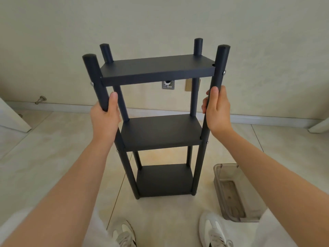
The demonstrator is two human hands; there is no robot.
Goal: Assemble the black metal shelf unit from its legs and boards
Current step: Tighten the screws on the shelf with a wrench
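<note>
Shelf unit (161, 132) upright; left hand (105, 115) and right hand (216, 111) grip its front legs.

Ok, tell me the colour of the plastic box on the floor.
Translucent smoky grey box, seen in the head view.

Pale wall (160, 18), beige tiled floor (44, 157)

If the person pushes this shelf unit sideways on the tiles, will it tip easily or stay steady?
Probably tips easily: the shelf unit is tall and narrow on small feet. Likely stiff, since bolts fix three boards to the legs. It may slide on the glossy floor.
</note>
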